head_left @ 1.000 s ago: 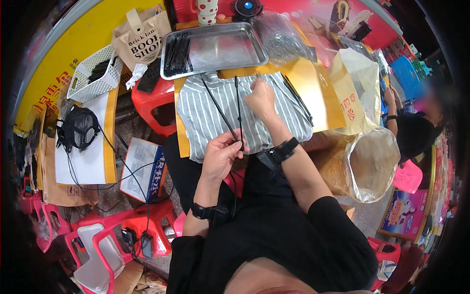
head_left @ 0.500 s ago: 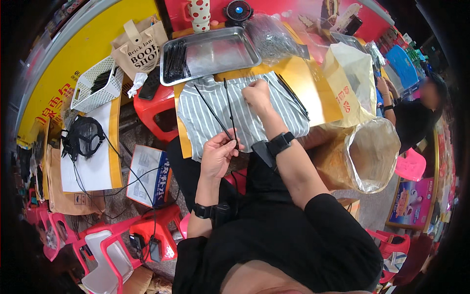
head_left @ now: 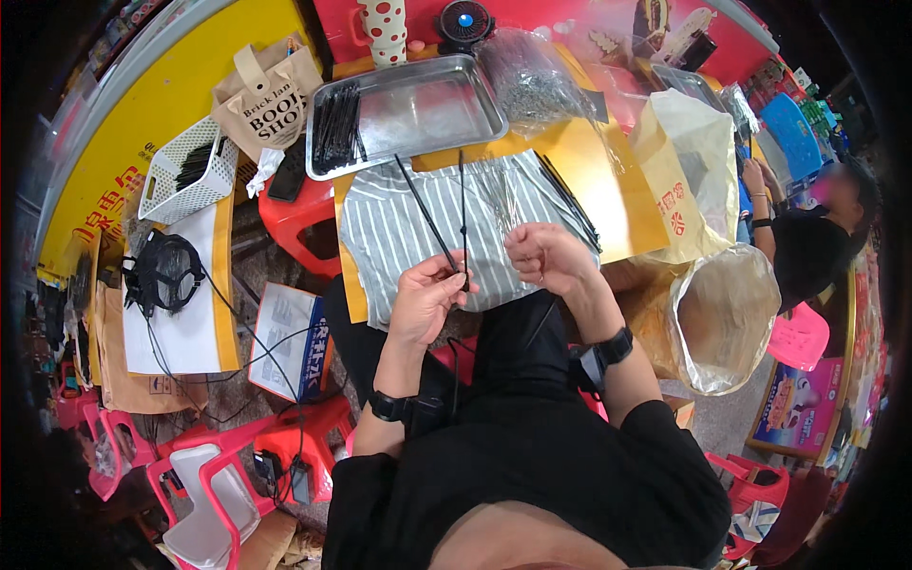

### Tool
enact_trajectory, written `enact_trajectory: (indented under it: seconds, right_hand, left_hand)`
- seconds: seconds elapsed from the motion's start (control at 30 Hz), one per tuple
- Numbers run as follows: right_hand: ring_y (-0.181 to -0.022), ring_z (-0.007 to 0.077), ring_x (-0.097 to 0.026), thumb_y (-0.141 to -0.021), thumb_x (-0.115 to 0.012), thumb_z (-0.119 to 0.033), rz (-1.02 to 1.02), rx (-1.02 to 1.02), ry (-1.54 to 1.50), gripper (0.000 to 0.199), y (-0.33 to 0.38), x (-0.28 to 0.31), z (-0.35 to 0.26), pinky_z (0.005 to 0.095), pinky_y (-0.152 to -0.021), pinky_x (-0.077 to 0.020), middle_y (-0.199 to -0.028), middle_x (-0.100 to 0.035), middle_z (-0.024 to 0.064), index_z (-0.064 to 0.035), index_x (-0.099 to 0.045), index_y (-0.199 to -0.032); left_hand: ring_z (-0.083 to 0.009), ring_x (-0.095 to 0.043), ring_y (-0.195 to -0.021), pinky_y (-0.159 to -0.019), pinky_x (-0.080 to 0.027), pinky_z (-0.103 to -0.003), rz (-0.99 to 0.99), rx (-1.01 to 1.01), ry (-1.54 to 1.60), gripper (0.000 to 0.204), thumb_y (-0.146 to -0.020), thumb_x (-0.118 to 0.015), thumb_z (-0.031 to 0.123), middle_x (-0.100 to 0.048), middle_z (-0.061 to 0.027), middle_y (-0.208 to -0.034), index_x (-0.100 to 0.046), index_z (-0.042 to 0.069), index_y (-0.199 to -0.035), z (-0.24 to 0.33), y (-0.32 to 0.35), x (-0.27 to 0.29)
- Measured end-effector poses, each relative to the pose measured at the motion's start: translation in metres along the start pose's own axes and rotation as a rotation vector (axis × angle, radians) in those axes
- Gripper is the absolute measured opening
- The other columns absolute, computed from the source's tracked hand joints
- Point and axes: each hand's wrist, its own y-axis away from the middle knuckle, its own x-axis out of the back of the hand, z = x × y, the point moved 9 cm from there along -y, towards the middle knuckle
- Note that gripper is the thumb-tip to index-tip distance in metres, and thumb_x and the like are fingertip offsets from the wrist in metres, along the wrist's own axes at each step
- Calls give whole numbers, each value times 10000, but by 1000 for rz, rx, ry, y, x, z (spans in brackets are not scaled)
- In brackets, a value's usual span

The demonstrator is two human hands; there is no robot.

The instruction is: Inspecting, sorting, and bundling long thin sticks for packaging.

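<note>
Two thin black rods point(head_left: 425, 211) rise from my left hand point(head_left: 432, 296), pinched together at their lower ends and spread apart at the top; one has a small bump partway up. My right hand point(head_left: 549, 256) is closed, with its fingertips beside some fine clear strands point(head_left: 505, 195). Whether it grips a strand is too small to tell. Both hands are over the near part of a grey-and-white striped cloth point(head_left: 385, 228). More black rods point(head_left: 570, 201) lie along the cloth's right edge.
Beyond the cloth stands a metal tray point(head_left: 427, 157) with black rods at its left end. A clear plastic bag point(head_left: 537, 81) sits right of it, a white basket point(head_left: 157, 199) to the left. An open paper sack point(head_left: 655, 323) stands at my right; another person point(head_left: 807, 242) sits farther off.
My right hand has come toward me and to the right, away from the middle of the cloth, uncovering the clear strands. The rods in my left hand have shifted slightly right.
</note>
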Motion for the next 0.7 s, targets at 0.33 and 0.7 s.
enact_trajectory:
  seconds: [0.33, 0.7]
  right_hand:
    - [-712, 106, -606, -884, -577, -41, 217, 753, 275, 48, 22, 3, -43, 224, -636, -456, -814, -653, 65, -19, -572, -925]
    - [-752, 136, -609, -868, -600, -20, 7, 471, -15, 113, 7, -17, 13, 242, -643, -438, -823, -638, 70, -40, -556, -969]
  left_hand:
    - [-160, -654, -767, -601, -511, -221, -80, 47, -281, 311, -833, -591, -79, -649, -99, -934, -604, -64, -1143, -11, -7, -25]
    - [-113, -634, -792, -609, -496, -203, -105, -57, -389, 390, -847, -572, -70, -648, -79, -972, -550, -52, -1236, 0, 0, -29]
